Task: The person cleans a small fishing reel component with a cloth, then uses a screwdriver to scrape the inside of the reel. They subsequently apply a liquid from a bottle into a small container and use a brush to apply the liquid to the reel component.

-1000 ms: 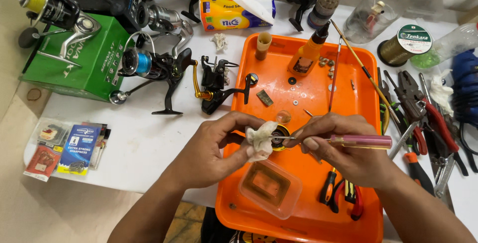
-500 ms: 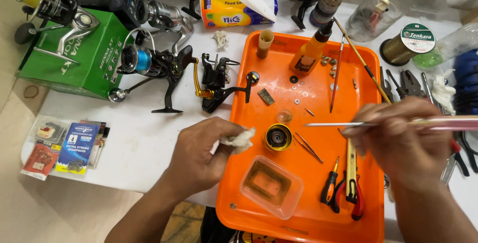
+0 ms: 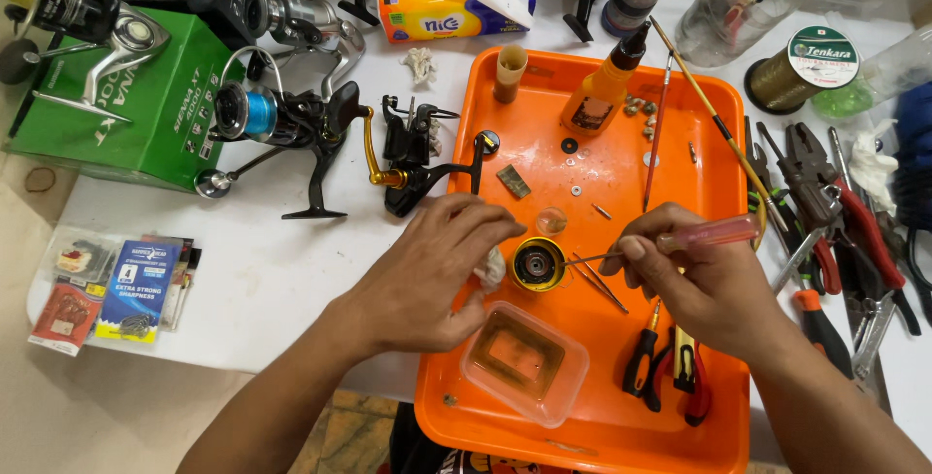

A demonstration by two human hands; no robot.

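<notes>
i hold my left hand [image 3: 427, 275] clenched on a tissue wad [image 3: 493, 266] beside the gold reel spool [image 3: 538, 264] on the orange tray [image 3: 582, 416], right hand [image 3: 694, 285] gripping the pink-handled screwdriver [image 3: 704, 234], tip at the spool; next, probing likely requires steadying it.

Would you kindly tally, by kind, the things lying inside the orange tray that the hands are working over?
Gold spool: 1
Clear plastic tub: 1
Orange squeeze bottle: 1
Brown tube: 1
Thin brush: 1
Tweezers: 1
Small red-handled screwdriver: 1
Red-handled pliers: 1
Total: 8, not counting the tiny washers and screws.
</notes>
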